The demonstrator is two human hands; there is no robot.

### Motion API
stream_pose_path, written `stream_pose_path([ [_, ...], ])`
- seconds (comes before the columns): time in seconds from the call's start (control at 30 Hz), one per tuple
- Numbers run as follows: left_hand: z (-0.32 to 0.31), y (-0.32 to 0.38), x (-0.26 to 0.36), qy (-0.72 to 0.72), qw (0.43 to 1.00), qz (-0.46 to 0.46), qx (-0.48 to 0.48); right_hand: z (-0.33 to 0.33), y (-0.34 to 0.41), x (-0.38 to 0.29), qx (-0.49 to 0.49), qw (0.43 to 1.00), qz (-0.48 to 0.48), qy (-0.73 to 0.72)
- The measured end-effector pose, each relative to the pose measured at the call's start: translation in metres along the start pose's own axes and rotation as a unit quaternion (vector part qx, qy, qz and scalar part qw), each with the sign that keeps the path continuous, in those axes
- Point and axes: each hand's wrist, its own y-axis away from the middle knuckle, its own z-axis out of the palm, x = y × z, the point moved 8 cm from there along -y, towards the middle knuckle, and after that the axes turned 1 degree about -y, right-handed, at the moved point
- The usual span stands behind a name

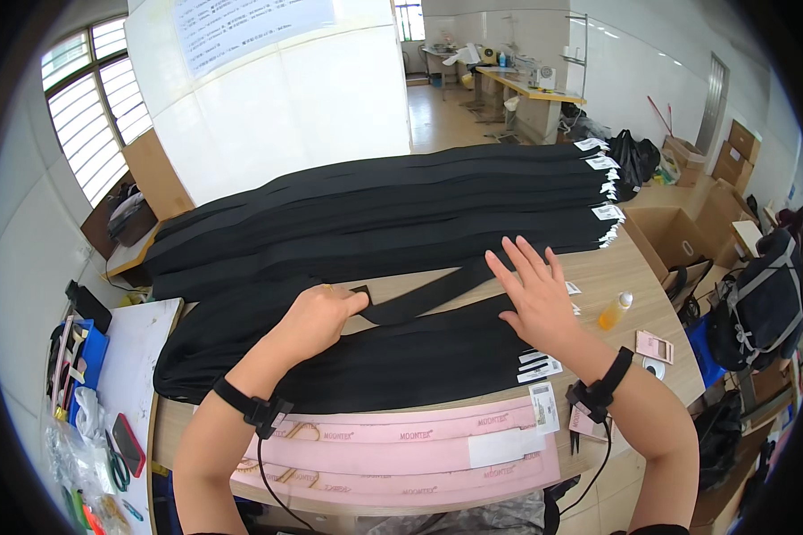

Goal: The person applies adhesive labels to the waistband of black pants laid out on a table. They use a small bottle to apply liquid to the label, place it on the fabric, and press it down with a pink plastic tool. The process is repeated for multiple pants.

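Note:
My left hand (321, 317) pinches the end of a black fabric band (435, 294) between thumb and fingers. The band runs slantwise up to the right, where my right hand (534, 297) lies over it with fingers spread. Whether that palm presses on the band or hovers, I cannot tell. Below both hands is a near pile of black bands (401, 361), with white labels (539, 370) at its right end. Beyond them, long rows of black bands (388, 214) cross the table, their right ends carrying white tags (607, 212). A black strap with a small device circles each wrist.
Pink printed sheets (375, 458) lie along the near edge of the wooden table (656, 294). To the right stand a bottle of orange liquid (615, 311) and an open cardboard box (666, 237). Scissors (117, 465) and a red-edged phone (129, 445) rest on the left side table.

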Motion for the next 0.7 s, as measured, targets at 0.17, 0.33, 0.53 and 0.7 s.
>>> stream_pose_path([
  [0.17,-0.055,0.036,0.035,0.025,0.981,0.115,0.156,0.039,-0.005,0.002,-0.079,0.995,-0.045,0.03],
  [0.33,-0.091,0.062,0.039,0.028,0.964,0.087,0.25,0.028,0.004,-0.005,-0.061,0.995,-0.027,-0.07],
  [0.53,-0.092,0.075,0.058,-0.015,0.965,0.134,0.226,-0.004,-0.011,-0.087,-0.085,0.971,-0.133,-0.177],
  [0.7,-0.116,0.103,0.047,-0.062,0.951,0.101,0.287,0.016,-0.007,-0.075,-0.137,0.975,-0.085,-0.156],
])
